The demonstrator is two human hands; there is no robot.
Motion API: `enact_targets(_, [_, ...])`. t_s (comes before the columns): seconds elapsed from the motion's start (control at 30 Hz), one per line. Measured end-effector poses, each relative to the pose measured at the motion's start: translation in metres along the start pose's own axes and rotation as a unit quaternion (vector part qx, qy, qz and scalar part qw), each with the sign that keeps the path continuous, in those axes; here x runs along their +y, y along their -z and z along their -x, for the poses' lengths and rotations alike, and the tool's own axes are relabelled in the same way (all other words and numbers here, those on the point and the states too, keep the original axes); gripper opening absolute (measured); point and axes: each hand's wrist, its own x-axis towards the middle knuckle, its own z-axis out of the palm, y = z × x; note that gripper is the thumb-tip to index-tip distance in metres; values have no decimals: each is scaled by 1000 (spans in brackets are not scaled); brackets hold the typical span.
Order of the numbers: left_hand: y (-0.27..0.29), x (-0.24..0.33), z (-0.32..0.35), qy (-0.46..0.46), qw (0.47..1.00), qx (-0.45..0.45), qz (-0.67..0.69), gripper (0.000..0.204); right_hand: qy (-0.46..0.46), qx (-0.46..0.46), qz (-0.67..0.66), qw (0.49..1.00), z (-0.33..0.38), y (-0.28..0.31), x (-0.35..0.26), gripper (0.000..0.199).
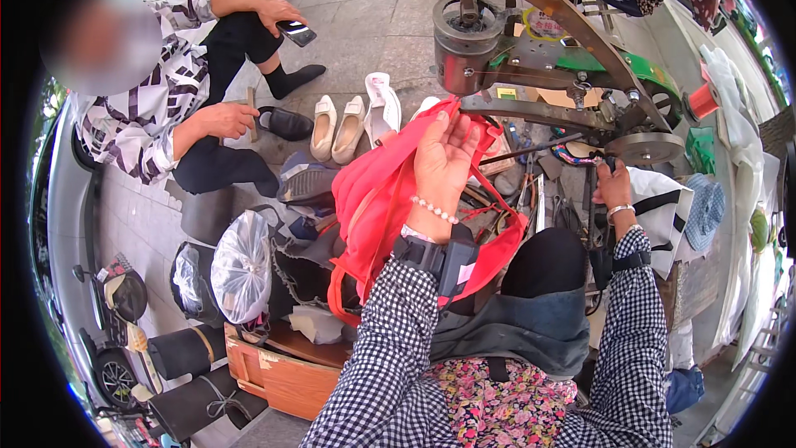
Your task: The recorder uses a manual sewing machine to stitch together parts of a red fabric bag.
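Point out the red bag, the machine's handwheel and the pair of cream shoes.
red bag [373, 191]: head view, on the cloth left of the left hand.
handwheel [647, 148]: head view, on the flat face of the wheel.
cream shoes [336, 126]: head view, between the two insoles.

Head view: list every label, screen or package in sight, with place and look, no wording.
Phone screen: top left, in a seated person's hand, dark glossy rectangle.
Tag: on the sewing machine, top centre, pale with a yellow ring.
Plastic bag: left of the red bag, clear, bulging.
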Motion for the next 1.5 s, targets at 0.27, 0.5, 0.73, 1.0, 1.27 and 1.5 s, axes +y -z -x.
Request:
enact_targets(0.27, [1,-23,1,-67,997,-9,43,20,18,1,2,1000,4,-1,-8,48])
enact_targets(0.5, [-5,-34,4,-198,980,-23,10,13,65,21,37,997,10,13,-25,43])
enact_targets(0.73, [-4,-36,3,-252,967,-24,-37,14,228,251,296,893,24,59,-59,27])
enact_targets(1.0, [2,-31,-4,-271,960,-47,-49,20,351,331,406,776,24,71,-59,27])
enact_targets(1.27, [2,-29,-4,-257,964,-53,-39,19,202,139,168,955,-48,140,9,20])
enact_targets(1.5, [3,-28,-2,-232,971,-56,-17,15,-60,-57,-47,995,-31,26,32,32])
